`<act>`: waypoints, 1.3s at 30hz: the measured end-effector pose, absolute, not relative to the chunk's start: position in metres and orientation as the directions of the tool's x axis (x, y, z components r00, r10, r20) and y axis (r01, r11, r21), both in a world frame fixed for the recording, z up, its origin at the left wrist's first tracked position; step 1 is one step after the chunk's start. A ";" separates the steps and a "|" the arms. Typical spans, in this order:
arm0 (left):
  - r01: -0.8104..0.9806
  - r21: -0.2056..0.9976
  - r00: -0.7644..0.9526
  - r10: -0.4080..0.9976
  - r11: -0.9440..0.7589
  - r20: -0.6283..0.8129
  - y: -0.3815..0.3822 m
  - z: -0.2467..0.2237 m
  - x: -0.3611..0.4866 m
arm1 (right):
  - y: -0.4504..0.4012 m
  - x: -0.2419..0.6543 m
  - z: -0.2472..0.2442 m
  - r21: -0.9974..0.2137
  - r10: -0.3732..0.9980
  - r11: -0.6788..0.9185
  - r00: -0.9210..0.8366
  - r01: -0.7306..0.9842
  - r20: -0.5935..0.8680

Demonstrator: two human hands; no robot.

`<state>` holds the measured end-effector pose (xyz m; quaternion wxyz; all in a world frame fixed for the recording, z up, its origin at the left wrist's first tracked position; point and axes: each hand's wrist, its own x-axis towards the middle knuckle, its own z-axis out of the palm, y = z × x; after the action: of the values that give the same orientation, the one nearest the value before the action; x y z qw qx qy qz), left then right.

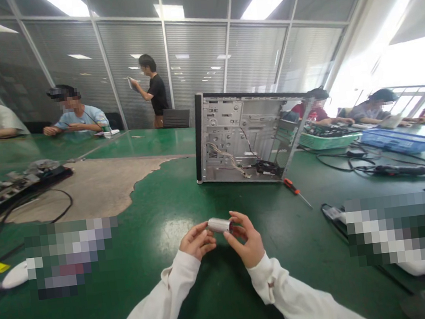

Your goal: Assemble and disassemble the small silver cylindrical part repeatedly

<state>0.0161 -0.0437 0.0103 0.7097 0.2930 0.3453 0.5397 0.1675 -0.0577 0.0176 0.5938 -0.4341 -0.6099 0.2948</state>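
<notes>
A small silver cylinder (219, 225) with a reddish right end is held a little above the green table. My right hand (249, 238) grips that end between thumb and fingers. At the other end, the fingertips of my left hand (198, 241) pinch the cylinder, the remaining fingers loosely curled. What exactly the cylinder is, I cannot make out. Beyond my hands stands an opened computer case (244, 133), its metal inside facing me, with loose cables and a black fan (267, 167). An orange-handled screwdriver (292, 186) lies by the case's lower right corner.
Green (331, 138) and blue baskets (400, 140) stand at the right, near black cables. A power strip (411, 259) lies at the right, partly blurred out. Electronic parts (19, 186) and a white mouse (15, 274) are on the left. Several people are around the table.
</notes>
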 end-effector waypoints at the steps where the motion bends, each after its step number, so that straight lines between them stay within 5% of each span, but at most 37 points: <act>1: -0.568 0.788 0.173 0.970 0.238 -0.169 -0.043 0.010 0.016 | -0.056 0.167 0.016 -0.905 0.902 0.405 0.108 0.126 0.419; 7: -0.560 0.806 0.131 0.981 0.192 -0.143 -0.042 0.005 0.018 | -0.050 0.165 0.009 -0.968 0.978 0.196 0.099 -0.155 0.182; 17: -0.549 0.797 0.232 0.962 0.252 -0.145 -0.043 0.006 0.021 | -0.065 0.153 0.018 -0.985 0.991 0.072 -0.104 -0.156 0.089; 31: -0.645 0.658 0.327 0.919 0.388 -0.221 -0.041 0.008 0.015 | -0.061 0.156 0.016 -0.950 0.957 0.176 -0.179 -0.259 0.227; 36: -0.639 0.671 0.217 0.925 0.375 -0.310 -0.043 0.016 0.018 | -0.061 0.160 0.014 -0.922 0.919 0.379 -0.082 -0.074 0.385; 39: -0.614 0.711 0.159 0.936 0.342 -0.313 -0.044 0.016 0.022 | -0.067 0.162 0.019 -0.803 0.818 0.575 -0.112 0.157 0.564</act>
<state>0.0218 -0.0443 0.0157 0.7299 0.2167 0.3721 0.5309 0.1616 -0.0669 0.0188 0.5636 -0.3557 -0.6854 0.2933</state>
